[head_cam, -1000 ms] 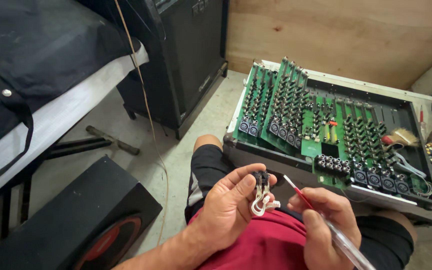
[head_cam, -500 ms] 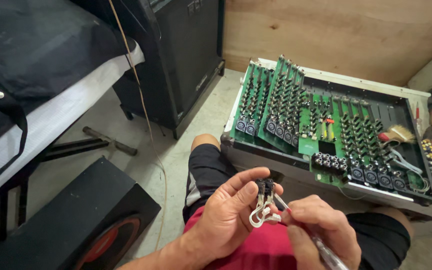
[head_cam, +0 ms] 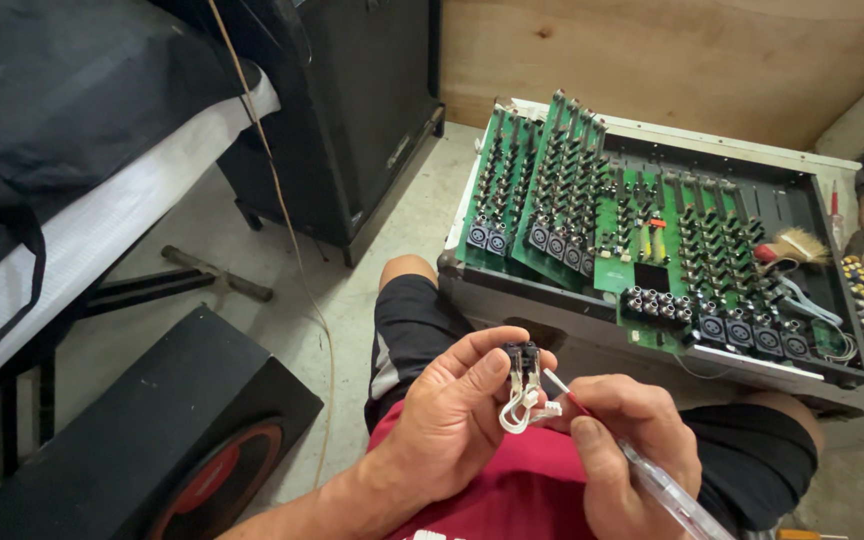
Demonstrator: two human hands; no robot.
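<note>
Head view looks down past a bed (head_cam: 72, 200) with dark bedding on the left, a tall black cabinet (head_cam: 352, 110) behind it, and a wooden wall (head_cam: 672, 60) at the top. On the floor at lower left lies a black speaker box (head_cam: 162, 440) with a red-ringed cone. Ahead of the person's knees sits an opened metal case (head_cam: 552, 330) filled with green circuit boards (head_cam: 592, 210), some tilted up on edge at its left end, rows of round sockets along the near side. A small brush (head_cam: 797, 247) with pale bristles rests among the boards near the right end. Over a red shirt and black shorts, the left hand (head_cam: 452, 420) is closed around a small black connector (head_cam: 522, 357), thumb and forefinger pinching its body, with bare metal legs and looped white wires (head_cam: 517, 412) hanging below it. Just beside it, touching at the fingertips, the right hand (head_cam: 632, 440) is clamped on a thin clear-handled tool (head_cam: 662, 490), held like a pen, whose red tip meets the connector's legs. A thin cord (head_cam: 282, 220) trails down across the floor.
</note>
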